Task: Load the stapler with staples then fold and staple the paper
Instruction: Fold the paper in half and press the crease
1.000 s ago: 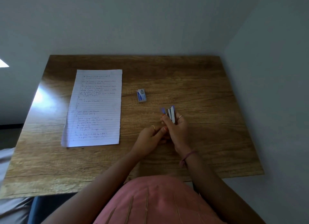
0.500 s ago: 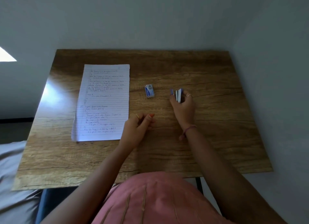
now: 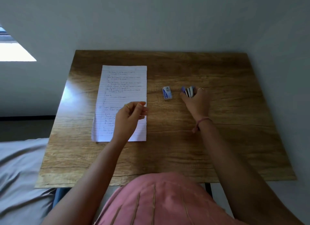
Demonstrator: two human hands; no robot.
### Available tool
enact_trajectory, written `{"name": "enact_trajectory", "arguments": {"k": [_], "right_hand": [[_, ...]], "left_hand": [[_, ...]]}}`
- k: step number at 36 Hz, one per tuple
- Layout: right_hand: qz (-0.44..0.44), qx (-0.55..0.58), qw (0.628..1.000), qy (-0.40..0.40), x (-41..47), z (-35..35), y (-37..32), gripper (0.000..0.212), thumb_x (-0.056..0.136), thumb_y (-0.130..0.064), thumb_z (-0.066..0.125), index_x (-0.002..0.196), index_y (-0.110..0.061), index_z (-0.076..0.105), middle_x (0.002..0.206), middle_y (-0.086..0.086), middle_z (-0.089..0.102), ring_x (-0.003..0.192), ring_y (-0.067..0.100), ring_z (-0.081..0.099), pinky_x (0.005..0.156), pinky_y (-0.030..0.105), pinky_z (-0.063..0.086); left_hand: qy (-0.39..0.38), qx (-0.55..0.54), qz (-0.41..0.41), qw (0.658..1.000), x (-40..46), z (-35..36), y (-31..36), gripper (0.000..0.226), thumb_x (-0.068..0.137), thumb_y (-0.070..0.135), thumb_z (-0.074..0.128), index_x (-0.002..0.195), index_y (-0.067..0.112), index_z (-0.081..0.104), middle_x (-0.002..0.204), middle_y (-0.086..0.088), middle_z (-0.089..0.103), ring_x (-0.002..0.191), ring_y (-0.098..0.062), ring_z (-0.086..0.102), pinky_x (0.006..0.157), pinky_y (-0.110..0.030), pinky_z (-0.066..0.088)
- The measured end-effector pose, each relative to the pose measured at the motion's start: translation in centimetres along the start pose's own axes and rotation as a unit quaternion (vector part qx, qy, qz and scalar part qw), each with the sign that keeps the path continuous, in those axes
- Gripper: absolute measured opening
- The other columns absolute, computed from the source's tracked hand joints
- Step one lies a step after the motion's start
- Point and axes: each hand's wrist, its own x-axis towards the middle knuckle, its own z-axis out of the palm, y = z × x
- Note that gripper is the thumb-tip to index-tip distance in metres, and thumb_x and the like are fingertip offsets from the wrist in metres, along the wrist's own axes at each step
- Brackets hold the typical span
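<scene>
Your left hand (image 3: 129, 119) has left the stapler (image 3: 189, 91) and now hovers, fingers loosely curled and empty, over the paper (image 3: 122, 84); your right hand (image 3: 196, 102) grips the stapler at the table's (image 3: 234, 141) far right. Folding seems next.

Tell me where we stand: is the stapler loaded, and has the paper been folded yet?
Loading cannot be confirmed: the stapler is gripped in the right hand at the table, beside the staple box, its inside unseen. In hand: the left hand is over the lined paper at its right edge; contact is unclear. Left: the sheet lies flat and unfolded, so folding and stapling remain.
</scene>
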Motion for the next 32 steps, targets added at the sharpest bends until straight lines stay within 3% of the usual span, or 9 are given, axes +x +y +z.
{"name": "enact_trajectory", "arguments": {"k": [2,4,8,11,14,17,23,27,32], "right_hand": [[-0.043,-0.025,0.998,0.047,-0.9,-0.3,-0.8,0.050,0.081,-0.043,0.071,0.114,-0.006,0.059,0.114,0.012,0.056,0.102,0.024,0.056,0.081,0.036,0.052],[-0.112,-0.010,0.991,0.069,-1.8,-0.2,-1.9,0.047,0.084,-0.036,0.068,0.120,-0.009,0.058,0.117,0.012,0.054,0.099,0.020,0.056,0.079,0.032,0.053],[-0.197,0.069,0.978,0.004,-3.3,0.7,-4.9,0.031,0.089,-0.024,0.065,0.117,-0.010,0.061,0.117,0.009,0.057,0.094,0.012,0.059,0.078,0.026,0.055],[-0.221,0.070,0.970,-0.068,-3.5,1.6,-7.1,0.030,0.090,-0.017,0.063,0.119,-0.008,0.061,0.116,0.007,0.058,0.095,0.007,0.057,0.082,0.020,0.051],[-0.229,0.050,0.963,-0.131,-2.7,2.7,-9.0,0.035,0.091,-0.012,0.061,0.125,-0.009,0.056,0.123,0.006,0.056,0.106,0.011,0.056,0.088,0.015,0.045],[-0.238,0.015,0.957,-0.163,-1.0,4.1,-10.5,0.039,0.091,-0.012,0.061,0.129,-0.010,0.053,0.132,0.006,0.054,0.118,0.015,0.053,0.092,0.015,0.039],[-0.227,-0.047,0.949,-0.213,3.1,6.7,-13.0,0.056,0.093,-0.018,0.060,0.144,-0.011,0.037,0.149,0.007,0.039,0.136,0.021,0.037,0.109,0.029,0.029],[-0.251,-0.103,0.925,-0.265,4.5,7.7,-14.1,0.067,0.093,-0.024,0.060,0.149,-0.011,0.026,0.155,0.007,0.029,0.141,0.021,0.028,0.113,0.031,0.022],[-0.271,-0.195,0.893,-0.300,5.4,8.7,-14.8,0.071,0.090,-0.033,0.062,0.148,-0.013,0.028,0.153,0.009,0.032,0.140,0.027,0.028,0.115,0.045,0.025]], "left_hand": [[0.022,-0.003,0.007,1.000,0.5,-1.1,0.1,0.020,0.098,0.018,0.054,0.107,0.008,0.068,0.088,-0.002,0.073,0.081,-0.010,0.071,0.071,-0.020,0.056],[0.043,-0.004,0.016,0.999,1.1,-2.5,0.2,0.021,0.099,0.017,0.053,0.110,0.005,0.067,0.090,-0.003,0.073,0.080,-0.009,0.070,0.071,-0.020,0.056],[0.074,0.044,0.034,0.996,2.8,-5.8,0.0,0.020,0.098,0.019,0.054,0.109,0.007,0.067,0.090,0.000,0.073,0.079,-0.005,0.070,0.072,-0.018,0.056],[0.078,0.198,0.095,0.972,4.3,-8.8,-0.5,0.020,0.095,0.019,0.060,0.111,0.011,0.068,0.097,0.000,0.072,0.081,-0.006,0.067,0.072,-0.014,0.053],[0.011,0.363,0.133,0.922,5.8,-12.3,-1.6,0.029,0.091,0.021,0.065,0.119,0.013,0.066,0.122,-0.010,0.063,0.106,-0.026,0.062,0.088,-0.037,0.052],[-0.050,0.442,0.080,0.892,6.8,-15.1,-3.0,0.045,0.087,0.030,0.069,0.131,0.025,0.058,0.145,-0.007,0.045,0.129,-0.032,0.043,0.104,-0.058,0.037],[-0.114,0.486,0.088,0.862,6.7,-17.9,-5.1,0.053,0.084,0.059,0.054,0.136,0.047,0.046,0.160,0.002,0.016,0.147,-0.023,0.011,0.116,-0.052,0.001],[-0.119,0.492,0.123,0.854,6.8,-17.9,-5.2,0.050,0.088,0.066,0.048,0.135,0.049,0.046,0.162,0.001,0.012,0.148,-0.023,0.009,0.116,-0.052,-0.003],[-0.125,0.503,0.137,0.844,6.7,-17.7,-5.0,0.065,0.078,0.076,0.031,0.135,0.050,0.047,0.161,0.001,0.016,0.148,-0.020,0.008,0.116,-0.053,0.000]]}}
